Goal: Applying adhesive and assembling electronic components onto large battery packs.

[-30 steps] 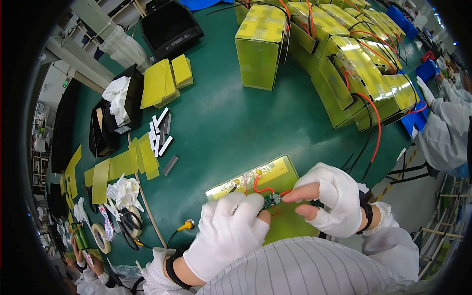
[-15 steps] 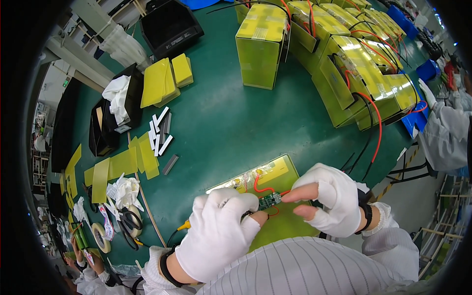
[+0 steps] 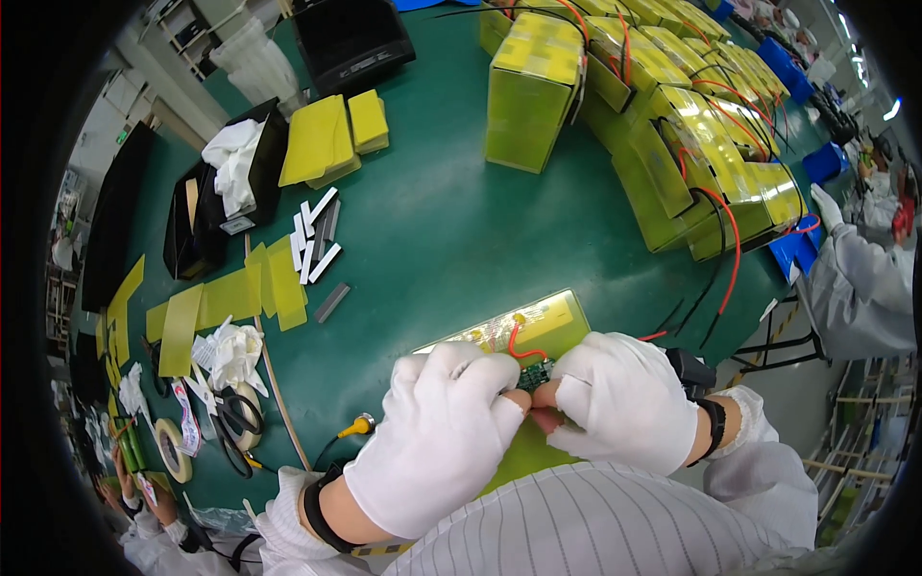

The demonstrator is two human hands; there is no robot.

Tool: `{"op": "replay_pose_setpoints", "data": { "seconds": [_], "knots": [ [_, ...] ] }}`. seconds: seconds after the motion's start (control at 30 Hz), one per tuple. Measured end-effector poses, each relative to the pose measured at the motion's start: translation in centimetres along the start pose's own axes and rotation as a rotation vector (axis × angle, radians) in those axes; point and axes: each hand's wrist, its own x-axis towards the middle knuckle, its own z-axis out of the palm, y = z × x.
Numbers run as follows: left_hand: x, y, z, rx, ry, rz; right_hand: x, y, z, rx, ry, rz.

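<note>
My left hand, in a white fingertip-less glove, pinches a small green circuit board at its left side. My right hand, gloved alike, has its thumb and forefinger closed at the board's right side, touching my left fingertips. Both hands hide much of the board. A short red wire runs from the board to a yellow-wrapped battery pack lying beneath it, close to my body. Left of my left hand lies a cable with a round yellow-and-metal connector.
Wrapped battery packs with red and black leads stand at the back right. On the green table's left are yellow sheets, grey-and-white strips, black bins, scissors and tape rolls. Another person is at the right.
My right hand has moved left, and its parted thumb and forefinger have closed at the board, meeting my left fingertips. The whole view has shifted slightly.
</note>
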Motion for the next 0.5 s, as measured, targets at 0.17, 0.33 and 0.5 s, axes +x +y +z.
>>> {"op": "replay_pose_setpoints", "data": {
  "seconds": [0.17, 0.33, 0.5],
  "knots": [
    [0.1, -0.6, -0.5, 0.071, 0.046, 0.253, -0.3, 0.3, 0.7, 0.076, 0.155, -0.040],
    [0.1, -0.9, -0.5, 0.054, 0.059, 0.226, -0.9, 0.7, 1.3, 0.137, 0.214, -0.084],
    [0.2, -1.1, -0.2, 0.052, -0.001, 0.255, -1.1, 1.1, 1.8, 0.107, 0.203, -0.107]
  ]
}}
